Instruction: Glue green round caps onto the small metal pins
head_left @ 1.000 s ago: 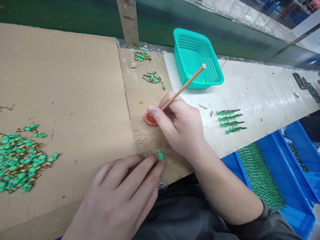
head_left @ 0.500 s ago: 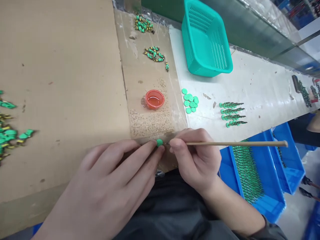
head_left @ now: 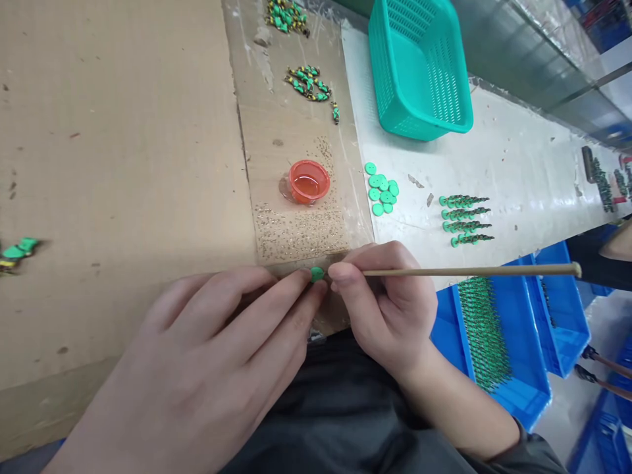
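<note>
My left hand (head_left: 222, 355) pinches a small green disc (head_left: 316, 274) between its fingertips at the table's near edge. In my right hand (head_left: 390, 303) is a thin wooden stick (head_left: 469, 270), held like a pen and lying nearly level. Its working end points left at the disc; I cannot tell whether it touches. Beyond my hands stands a small red cup (head_left: 309, 182) with some liquid in it. Tiny gold-brown beads or grains (head_left: 301, 234) are strewn between the cup and my fingers. A loose group of green discs (head_left: 382, 187) lies right of the cup.
A teal basket (head_left: 422, 72) stands at the back. Small green, yellow and black pieces (head_left: 309, 83) lie left of it, and one (head_left: 18, 251) at far left. Rows of green-based spiky pieces (head_left: 467, 220) stand at right. Blue bins (head_left: 518, 329) sit below; another person's arm (head_left: 617, 243) shows.
The view has shifted, so the tabletop things sit higher and the pieces at far left have mostly left the picture. My right fingers and the stick have come slightly closer to the disc.
</note>
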Motion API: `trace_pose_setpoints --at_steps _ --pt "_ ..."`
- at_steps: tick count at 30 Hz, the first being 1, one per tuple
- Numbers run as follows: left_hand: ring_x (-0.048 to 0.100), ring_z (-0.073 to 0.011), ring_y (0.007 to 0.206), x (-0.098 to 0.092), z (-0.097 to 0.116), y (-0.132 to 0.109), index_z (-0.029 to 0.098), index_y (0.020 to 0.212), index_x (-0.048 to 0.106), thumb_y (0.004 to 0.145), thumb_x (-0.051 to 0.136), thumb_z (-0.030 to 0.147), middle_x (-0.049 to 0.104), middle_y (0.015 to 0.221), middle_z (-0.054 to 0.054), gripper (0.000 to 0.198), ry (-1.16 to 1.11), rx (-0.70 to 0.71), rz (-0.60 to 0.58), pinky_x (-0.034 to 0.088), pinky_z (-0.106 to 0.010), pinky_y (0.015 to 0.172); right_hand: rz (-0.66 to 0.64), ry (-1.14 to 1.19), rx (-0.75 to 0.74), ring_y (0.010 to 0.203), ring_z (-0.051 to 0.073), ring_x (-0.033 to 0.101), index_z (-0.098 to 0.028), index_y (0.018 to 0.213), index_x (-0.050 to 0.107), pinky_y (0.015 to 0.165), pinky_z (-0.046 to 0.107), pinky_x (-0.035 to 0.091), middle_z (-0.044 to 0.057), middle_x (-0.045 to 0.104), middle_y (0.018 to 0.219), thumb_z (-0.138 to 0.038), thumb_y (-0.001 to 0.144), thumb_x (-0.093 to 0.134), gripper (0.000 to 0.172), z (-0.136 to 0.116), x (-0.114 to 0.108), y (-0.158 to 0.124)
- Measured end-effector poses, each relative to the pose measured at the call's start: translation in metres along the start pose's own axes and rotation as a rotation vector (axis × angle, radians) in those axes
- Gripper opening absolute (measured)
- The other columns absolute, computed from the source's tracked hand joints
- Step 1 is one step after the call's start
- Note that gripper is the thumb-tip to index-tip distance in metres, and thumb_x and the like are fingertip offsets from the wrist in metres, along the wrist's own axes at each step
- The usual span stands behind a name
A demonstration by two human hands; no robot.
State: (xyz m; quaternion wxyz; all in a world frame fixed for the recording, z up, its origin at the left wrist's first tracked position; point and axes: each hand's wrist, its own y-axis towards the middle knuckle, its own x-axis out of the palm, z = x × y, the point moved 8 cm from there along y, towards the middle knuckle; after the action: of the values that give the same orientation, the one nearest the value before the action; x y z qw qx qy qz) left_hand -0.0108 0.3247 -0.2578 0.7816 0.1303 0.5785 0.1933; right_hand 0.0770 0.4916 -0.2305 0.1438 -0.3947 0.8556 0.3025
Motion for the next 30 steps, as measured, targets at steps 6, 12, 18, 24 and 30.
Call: trace_pose_setpoints --at_steps 6,12,18,24,30 --pt "0.073 -0.0341 0.129 -0.002 0.003 0.003 0.027 0.161 0.074 0.123 0.059 0.033 0.083 0.153 -0.001 0.041 0.011 0.001 0.002 0.055 -0.059 0.097 0.023 0.046 -0.004 0.073 0.014 0.072 -0.027 0.103 0.070 0.067 0.031 0.058 -0.005 0.072 0.084 -0.025 0.117 0.082 0.018 0.002 -0.002 -0.002" --pt "0.075 -0.0354 0.124 -0.005 0.005 0.009 0.021 0.160 0.074 0.119 0.063 0.029 0.086 0.146 -0.005 0.043 0.035 0.016 0.010 0.056 -0.061 0.094 0.070 0.081 0.037 0.072 0.015 0.073 -0.027 0.103 0.072 0.068 0.032 0.059 -0.004 0.075 0.085 -0.027 0.116 0.083 0.017 0.006 -0.005 -0.006" --pt "0.077 -0.0360 0.119 -0.009 0.003 0.017 0.031 0.166 0.071 0.116 0.068 0.027 0.086 0.143 -0.004 0.050 -0.013 -0.014 0.027 0.056 -0.058 0.093 0.146 0.152 0.104 0.069 0.014 0.074 -0.028 0.109 0.077 0.064 0.030 0.063 -0.003 0.078 0.087 -0.034 0.118 0.081 0.011 0.014 -0.009 -0.001" --pt "0.075 -0.0266 0.120 -0.022 0.009 0.029 0.021 0.133 0.081 0.118 0.068 0.024 0.087 0.137 -0.004 0.020 -0.027 -0.031 -0.035 0.061 -0.047 0.103 0.181 0.142 0.168 0.081 0.019 0.085 -0.026 0.105 0.087 0.077 0.033 0.073 0.003 0.088 0.092 -0.028 0.119 0.075 0.019 0.012 -0.031 -0.010" --pt "0.078 -0.0203 0.127 -0.027 0.006 0.022 0.022 0.128 0.081 0.120 0.061 0.025 0.086 0.149 -0.002 0.022 -0.068 0.082 -0.175 0.064 -0.037 0.110 -0.049 -0.057 -0.095 0.099 0.025 0.093 -0.030 0.142 0.084 0.094 0.041 0.078 0.006 0.094 0.121 -0.019 0.118 0.070 0.031 0.010 -0.023 -0.029"
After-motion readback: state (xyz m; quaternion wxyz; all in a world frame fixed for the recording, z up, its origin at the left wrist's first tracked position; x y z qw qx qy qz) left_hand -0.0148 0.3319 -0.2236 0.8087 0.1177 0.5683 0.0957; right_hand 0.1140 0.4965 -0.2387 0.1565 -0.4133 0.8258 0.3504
